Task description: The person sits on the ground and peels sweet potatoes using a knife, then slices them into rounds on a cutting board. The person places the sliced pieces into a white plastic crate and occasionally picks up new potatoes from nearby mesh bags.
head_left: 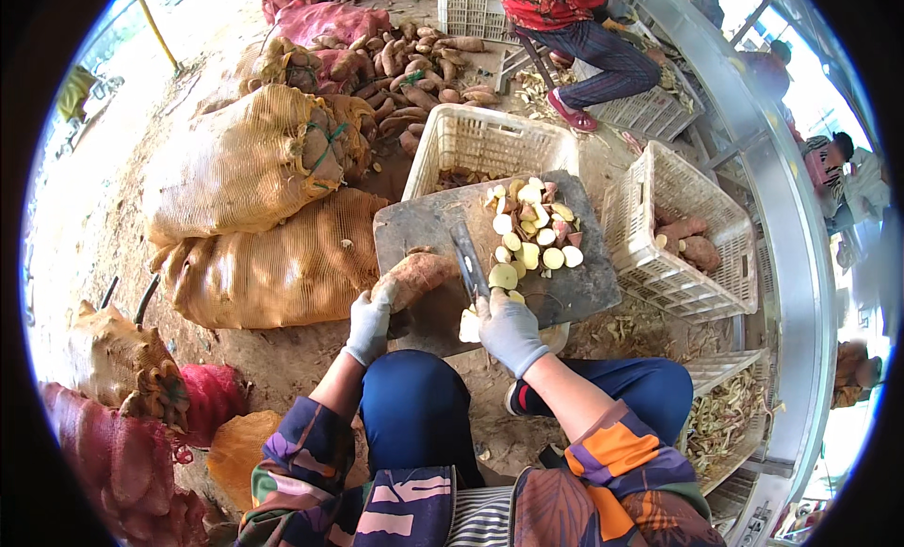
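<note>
My left hand (370, 321), in a pale glove, grips a large reddish-brown sweet potato (419, 274) on the left part of a dark, worn board (589, 280). My right hand (504, 329), also gloved, holds a knife (469, 263) whose blade points up the board, just right of the potato. Cut round slices (527, 255) with pale yellow flesh are heaped on the board's right half, and a few pale pieces lie by my right hand. The board rests across a white plastic crate (433, 133).
Mesh sacks (235, 152) and loose potatoes (424, 76) fill the upper left; red sacks (99, 453) lie lower left. Another crate (702, 288) holds potatoes at right, beside a metal rail (791, 265). A person in red (546, 6) is at the top, others beyond the rail.
</note>
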`<state>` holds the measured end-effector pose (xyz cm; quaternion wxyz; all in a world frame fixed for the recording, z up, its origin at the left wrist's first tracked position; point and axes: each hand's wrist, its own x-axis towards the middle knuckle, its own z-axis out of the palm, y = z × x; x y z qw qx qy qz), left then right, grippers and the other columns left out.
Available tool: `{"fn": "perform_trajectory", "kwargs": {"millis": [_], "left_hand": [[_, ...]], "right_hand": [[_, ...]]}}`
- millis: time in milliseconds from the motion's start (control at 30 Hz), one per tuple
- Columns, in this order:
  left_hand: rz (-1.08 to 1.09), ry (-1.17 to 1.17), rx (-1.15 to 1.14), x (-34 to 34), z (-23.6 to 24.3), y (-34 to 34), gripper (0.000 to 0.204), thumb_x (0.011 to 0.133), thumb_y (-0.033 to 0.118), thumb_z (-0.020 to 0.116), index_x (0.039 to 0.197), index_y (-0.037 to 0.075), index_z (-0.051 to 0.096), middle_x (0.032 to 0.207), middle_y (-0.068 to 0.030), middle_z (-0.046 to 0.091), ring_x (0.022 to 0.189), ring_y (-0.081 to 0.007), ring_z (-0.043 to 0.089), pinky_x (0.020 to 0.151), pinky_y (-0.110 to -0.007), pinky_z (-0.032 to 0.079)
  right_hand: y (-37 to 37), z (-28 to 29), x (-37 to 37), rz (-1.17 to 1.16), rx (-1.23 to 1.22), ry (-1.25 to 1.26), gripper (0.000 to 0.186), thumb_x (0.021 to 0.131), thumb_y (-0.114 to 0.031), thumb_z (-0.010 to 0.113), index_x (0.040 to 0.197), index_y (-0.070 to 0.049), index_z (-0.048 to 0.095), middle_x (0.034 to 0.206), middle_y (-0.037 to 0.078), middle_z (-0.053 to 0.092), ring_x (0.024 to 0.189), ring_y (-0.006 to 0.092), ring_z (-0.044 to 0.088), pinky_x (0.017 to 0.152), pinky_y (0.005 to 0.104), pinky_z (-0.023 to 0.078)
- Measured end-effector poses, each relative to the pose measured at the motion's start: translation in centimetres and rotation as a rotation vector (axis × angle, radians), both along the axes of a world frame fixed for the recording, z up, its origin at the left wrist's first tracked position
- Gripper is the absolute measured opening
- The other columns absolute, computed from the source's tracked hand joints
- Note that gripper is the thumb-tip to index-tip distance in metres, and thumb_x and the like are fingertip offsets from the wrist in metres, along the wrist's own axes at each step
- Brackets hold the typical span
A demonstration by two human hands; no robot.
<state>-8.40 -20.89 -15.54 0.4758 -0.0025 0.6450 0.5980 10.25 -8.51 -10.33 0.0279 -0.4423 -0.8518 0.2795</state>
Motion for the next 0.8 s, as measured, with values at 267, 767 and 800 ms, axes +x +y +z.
{"fn": "perform_trajectory", "kwargs": {"millis": [267, 767, 800], "left_hand": [[-0.015, 0.068, -0.063, 0.9, 1.5, 0.3, 0.045, 0.088, 0.042, 0.063, 0.112, 0.004, 0.056, 0.078, -0.0082, 0.062, 0.05, -0.0173, 0.059, 0.041, -0.029, 0.049], [-0.999, 1.566, -0.259, -0.4, 4.1, 9.5, 0.055, 0.066, 0.047, 0.076, 0.102, 0.007, 0.062, 0.101, -0.0168, 0.064, 0.094, -0.035, 0.061, 0.083, -0.042, 0.049], [-0.961, 1.534, -0.303, 0.5, 3.8, 10.1, 0.058, 0.067, 0.047, 0.075, 0.105, 0.005, 0.06, 0.106, -0.0178, 0.063, 0.1, -0.0363, 0.059, 0.087, -0.043, 0.048]], "right_hand": [[2.0, -0.9, -3.3, 0.142, -0.072, -0.11, 0.024, 0.092, -0.024, 0.047, 0.088, -0.002, 0.058, 0.079, 0.022, 0.066, 0.076, 0.0399, 0.066, 0.071, 0.0473, 0.053], [3.1, -4.0, 2.1, -0.158, -0.134, 0.107, 0.034, 0.093, -0.032, 0.049, 0.09, 0.0, 0.059, 0.088, 0.029, 0.064, 0.087, 0.0455, 0.062, 0.081, 0.0504, 0.049], [3.5, -4.2, 2.6, -0.159, -0.172, 0.078, 0.034, 0.093, -0.032, 0.049, 0.09, 0.0, 0.059, 0.088, 0.028, 0.064, 0.087, 0.0445, 0.062, 0.08, 0.0506, 0.049]]}}
